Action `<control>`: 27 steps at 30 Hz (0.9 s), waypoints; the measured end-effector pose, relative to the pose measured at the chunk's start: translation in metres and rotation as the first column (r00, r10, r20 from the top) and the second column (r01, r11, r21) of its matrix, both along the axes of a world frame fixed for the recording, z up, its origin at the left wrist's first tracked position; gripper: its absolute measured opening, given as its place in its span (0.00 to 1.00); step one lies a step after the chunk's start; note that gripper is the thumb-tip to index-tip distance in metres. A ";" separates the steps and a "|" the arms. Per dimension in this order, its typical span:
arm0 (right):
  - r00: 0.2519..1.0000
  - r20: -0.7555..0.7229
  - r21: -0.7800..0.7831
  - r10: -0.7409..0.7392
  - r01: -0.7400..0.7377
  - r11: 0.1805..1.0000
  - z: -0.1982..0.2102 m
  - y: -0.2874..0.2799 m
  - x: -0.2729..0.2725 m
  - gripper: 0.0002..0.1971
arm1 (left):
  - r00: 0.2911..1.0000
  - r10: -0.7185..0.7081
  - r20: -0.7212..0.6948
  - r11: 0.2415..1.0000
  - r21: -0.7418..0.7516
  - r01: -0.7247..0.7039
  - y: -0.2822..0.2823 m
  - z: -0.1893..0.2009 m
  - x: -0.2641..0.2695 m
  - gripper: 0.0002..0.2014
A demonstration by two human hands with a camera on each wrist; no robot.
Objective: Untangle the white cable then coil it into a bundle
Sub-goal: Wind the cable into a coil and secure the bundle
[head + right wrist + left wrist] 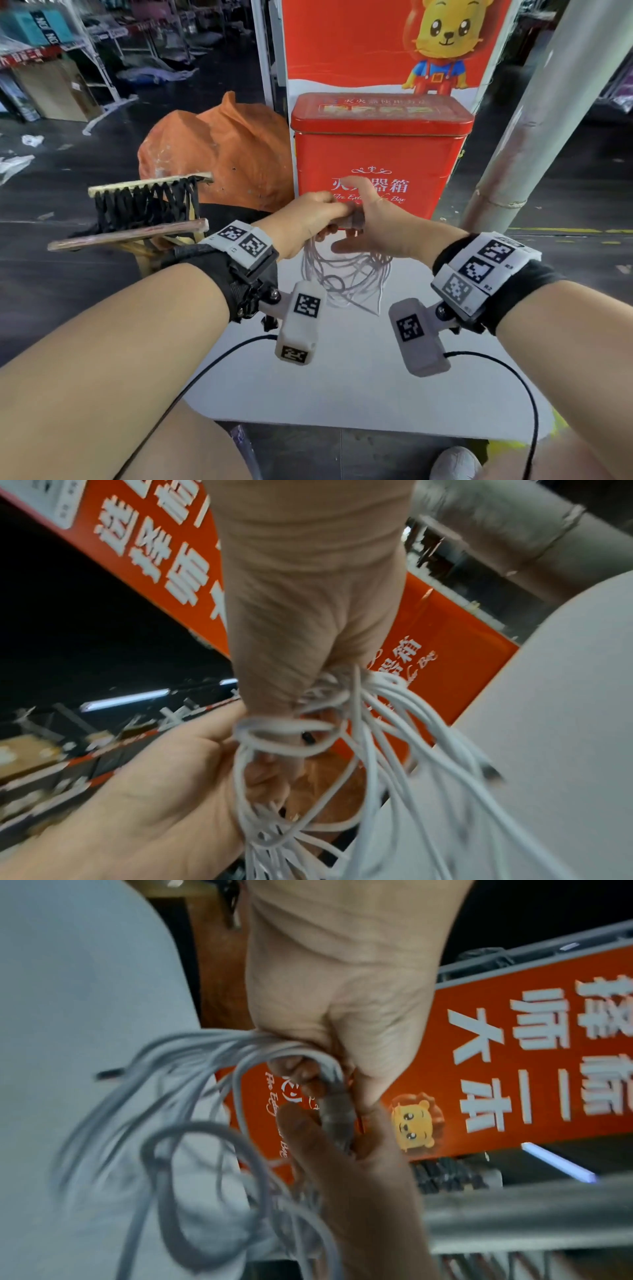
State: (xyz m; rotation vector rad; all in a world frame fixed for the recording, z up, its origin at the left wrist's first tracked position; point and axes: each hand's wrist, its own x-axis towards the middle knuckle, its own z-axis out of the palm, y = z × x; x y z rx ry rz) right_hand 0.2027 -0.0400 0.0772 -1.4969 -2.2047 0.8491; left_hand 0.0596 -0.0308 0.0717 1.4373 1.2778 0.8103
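The white cable hangs as a bunch of loose loops above the white table. My left hand grips the top of the bunch, its fingers curled round the strands. My right hand meets it from the right, thumb raised, and pinches a tightly wound section of the cable between the two hands. In the right wrist view several cable turns circle the fingers of my right hand, and my left hand lies below them. A dark plug end dangles among the strands.
A red fire-extinguisher box stands just behind the hands. An orange sack and a wooden frame laced with black straps are to the left. A grey pillar rises at the right. Black wrist-camera leads trail over the table.
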 end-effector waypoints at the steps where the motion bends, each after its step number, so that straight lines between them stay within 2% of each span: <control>1: 0.999 -0.003 0.015 -0.048 0.048 0.999 0.000 0.002 0.000 0.37 | 0.999 0.046 0.025 0.999 0.014 -0.047 0.002 0.001 0.000 0.13; 3: 0.976 -0.114 -0.009 -0.187 0.187 0.982 0.000 0.009 0.004 0.17 | 0.979 0.144 0.142 0.989 0.024 -0.149 0.007 0.006 0.001 0.15; 5: 0.877 -0.377 -0.157 -0.298 0.256 0.954 -0.002 0.013 0.010 0.08 | 0.939 0.209 0.275 0.974 0.031 -0.226 0.011 0.012 0.004 0.13; 7: 0.720 -0.595 -0.284 -0.358 0.229 0.931 -0.002 0.014 0.012 0.10 | 0.890 0.262 0.373 0.956 0.026 -0.292 0.012 0.016 0.007 0.10; 9: 0.606 -0.698 -0.344 -0.382 0.185 0.921 -0.004 0.015 0.012 0.12 | 0.831 0.313 0.460 0.935 0.004 -0.354 0.012 0.018 0.008 0.10; 13: 0.577 -0.720 -0.395 -0.386 0.116 0.911 -0.005 0.009 0.010 0.23 | 0.719 0.355 0.597 0.911 -0.051 -0.409 0.015 0.021 -0.003 0.08; 15: 0.559 -0.744 -0.375 -0.365 0.102 0.921 -0.003 0.005 0.010 0.20 | 0.688 0.353 0.634 0.915 -0.079 -0.396 0.016 0.023 -0.010 0.08; 18: 0.551 -0.734 -0.384 -0.398 0.147 0.912 0.004 0.003 0.009 0.12 | 0.719 0.349 0.601 0.918 -0.063 -0.392 0.016 0.022 -0.013 0.11; 20: 0.523 -0.723 -0.416 -0.452 0.193 0.889 0.010 0.003 0.011 0.08 | 0.739 0.354 0.573 0.926 -0.102 -0.364 0.015 0.019 -0.012 0.13; 23: 0.381 -0.767 -0.489 -0.516 0.173 0.855 0.018 0.002 0.018 0.12 | 0.788 0.302 0.536 0.950 -0.236 -0.204 0.011 0.016 -0.010 0.15; 24: 0.368 -0.781 -0.484 -0.505 0.156 0.861 0.020 0.000 0.020 0.10 | 0.814 0.286 0.506 0.949 -0.266 -0.169 0.010 0.014 -0.009 0.18; 27: 0.421 -0.809 -0.398 -0.410 0.120 0.910 0.022 -0.005 0.024 0.12 | 0.850 0.257 0.461 0.942 -0.317 -0.112 0.005 0.011 -0.008 0.24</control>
